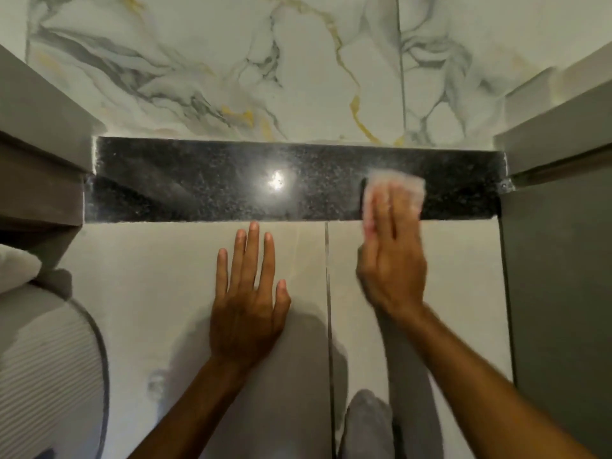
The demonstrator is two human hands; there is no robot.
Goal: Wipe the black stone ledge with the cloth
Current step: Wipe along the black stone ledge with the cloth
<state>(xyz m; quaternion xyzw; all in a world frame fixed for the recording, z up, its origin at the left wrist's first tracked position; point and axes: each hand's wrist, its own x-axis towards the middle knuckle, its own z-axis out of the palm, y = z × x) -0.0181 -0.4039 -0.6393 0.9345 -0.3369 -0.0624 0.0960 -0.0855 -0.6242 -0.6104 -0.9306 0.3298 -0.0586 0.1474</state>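
A: Head view first. Where's the ledge?

B: The ledge (231, 183) runs straight across the middle, black speckled stone, glossy, with a bright light glare near its centre. Above it is a marbled wall (231, 61) with grey and yellow veins. Below it is a pale tiled face (159, 276) split by a vertical joint (328, 293)

A: And the cloth?

B: The cloth (407, 185) is pale, pinkish white, lying on the right part of the ledge, short of its right end. It's blurred, so the folds can't be made out

A: What's the right hand doing?

B: The right hand (390, 260) lies flat on top of the cloth, fingers together and stretched forward, pressing it onto the stone. The palm and wrist hang over the ledge's front edge. The hand is blurred too

A: Left hand?

B: The left hand (248, 293) is spread flat against the tiled face just below the ledge, left of the joint, fingers pointing up and slightly apart. It holds nothing, and its fingertips stop just short of the stone

A: Anything at the sides?

B: Grey panels (556, 293) flank the ledge at both ends, and a white ribbed object (43, 376) sits at lower left; I can't tell what it is
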